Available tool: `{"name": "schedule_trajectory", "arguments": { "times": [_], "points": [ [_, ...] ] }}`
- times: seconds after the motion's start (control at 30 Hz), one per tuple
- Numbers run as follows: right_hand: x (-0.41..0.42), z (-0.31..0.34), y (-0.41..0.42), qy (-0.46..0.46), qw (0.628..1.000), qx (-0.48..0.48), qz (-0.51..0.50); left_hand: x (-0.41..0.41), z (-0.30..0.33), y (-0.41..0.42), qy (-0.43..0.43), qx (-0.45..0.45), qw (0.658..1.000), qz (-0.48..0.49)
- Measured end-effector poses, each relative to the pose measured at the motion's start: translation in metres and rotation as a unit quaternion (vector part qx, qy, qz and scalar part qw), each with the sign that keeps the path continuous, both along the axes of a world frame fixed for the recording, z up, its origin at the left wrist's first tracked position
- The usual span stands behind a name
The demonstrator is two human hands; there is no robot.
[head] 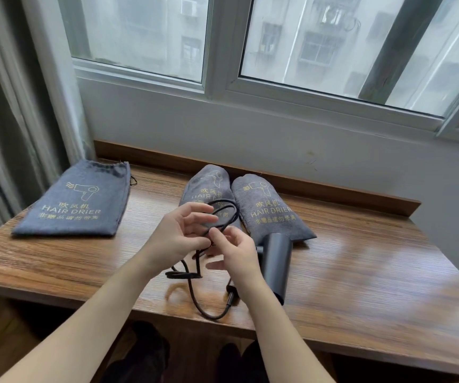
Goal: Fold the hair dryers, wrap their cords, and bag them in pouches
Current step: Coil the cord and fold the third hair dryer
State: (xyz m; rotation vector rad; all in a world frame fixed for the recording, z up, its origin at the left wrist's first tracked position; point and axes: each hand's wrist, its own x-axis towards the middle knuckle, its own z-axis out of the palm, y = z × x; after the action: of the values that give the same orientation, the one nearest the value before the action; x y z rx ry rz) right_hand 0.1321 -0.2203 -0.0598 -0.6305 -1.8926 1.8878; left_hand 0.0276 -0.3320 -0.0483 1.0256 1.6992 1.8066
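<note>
A dark grey hair dryer [276,261] lies on the wooden table [361,286], its barrel pointing toward me. Its black cord [195,297] trails in a loop over the table's front edge and rises in a coil [227,214] between my hands. My left hand [178,236] holds the coil, fingers curled round the strands. Just right of it, my right hand [236,252] pinches the cord at the coil's lower part. Two filled grey pouches [209,192] [269,214] lie side by side behind the hands. An empty flat pouch [79,200] lies at the left.
A wooden ledge [305,183] runs along the table's back under a white wall and a window [319,51]. A curtain [1,120] hangs at the left. The table's front edge is near my forearms, with dark shoes on the floor below.
</note>
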Motion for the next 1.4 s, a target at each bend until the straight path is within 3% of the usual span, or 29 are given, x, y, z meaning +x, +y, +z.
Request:
{"name": "schedule_trajectory", "arguments": {
  "times": [0.1, 0.17, 0.23, 0.33, 0.43, 0.53, 0.67, 0.8, 0.93, 1.07, 1.13, 1.2, 1.27, 1.4],
  "points": [
    [0.0, 0.001, 0.005, -0.025, 0.994, 0.098, -0.028, 0.0, 0.002, -0.003, 0.073, -0.037, 0.996, 0.019],
    [0.002, 0.002, 0.009, -0.017, 0.993, 0.112, -0.033, -0.005, 0.0, -0.005, 0.096, -0.045, 0.991, 0.085],
    [0.004, 0.005, 0.015, -0.004, 0.993, 0.107, -0.052, -0.012, -0.004, -0.004, 0.143, -0.066, 0.975, 0.154],
    [0.009, 0.008, 0.021, 0.027, 0.993, 0.085, -0.072, -0.017, -0.007, -0.005, 0.281, -0.104, 0.93, 0.211],
    [0.011, 0.015, 0.023, 0.09, 0.993, 0.017, -0.08, -0.022, -0.013, -0.004, 0.333, -0.242, 0.892, 0.188],
    [0.011, 0.018, 0.023, 0.145, 0.986, -0.045, -0.068, -0.029, -0.024, -0.004, 0.243, -0.366, 0.889, 0.127],
    [0.007, 0.014, 0.026, 0.128, 0.988, -0.023, -0.088, -0.025, -0.025, -0.01, 0.042, -0.341, 0.939, 0.033],
    [-0.006, -0.008, 0.029, 0.002, 0.975, 0.178, -0.136, -0.018, -0.017, -0.008, -0.051, -0.273, 0.958, 0.072],
    [-0.01, -0.016, 0.021, -0.107, 0.946, 0.303, -0.047, -0.01, -0.007, 0.001, -0.086, -0.254, 0.96, 0.079],
    [0.005, -0.024, 0.005, -0.029, 0.907, 0.405, -0.111, -0.013, 0.001, 0.003, -0.208, -0.132, 0.963, 0.109],
    [0.01, -0.023, 0.002, -0.052, 0.945, 0.32, -0.048, -0.015, 0.003, 0.002, -0.263, -0.066, 0.956, 0.111],
    [0.013, -0.02, 0.001, -0.115, 0.977, 0.152, 0.093, -0.016, 0.001, 0.002, -0.291, -0.023, 0.95, 0.112],
    [0.016, -0.019, 0.0, -0.111, 0.978, 0.025, 0.175, -0.017, -0.002, 0.003, -0.297, -0.007, 0.947, 0.122],
    [0.018, -0.028, 0.009, -0.042, 0.974, -0.068, 0.21, -0.014, -0.009, 0.002, -0.263, -0.029, 0.957, 0.124]
  ]
}}
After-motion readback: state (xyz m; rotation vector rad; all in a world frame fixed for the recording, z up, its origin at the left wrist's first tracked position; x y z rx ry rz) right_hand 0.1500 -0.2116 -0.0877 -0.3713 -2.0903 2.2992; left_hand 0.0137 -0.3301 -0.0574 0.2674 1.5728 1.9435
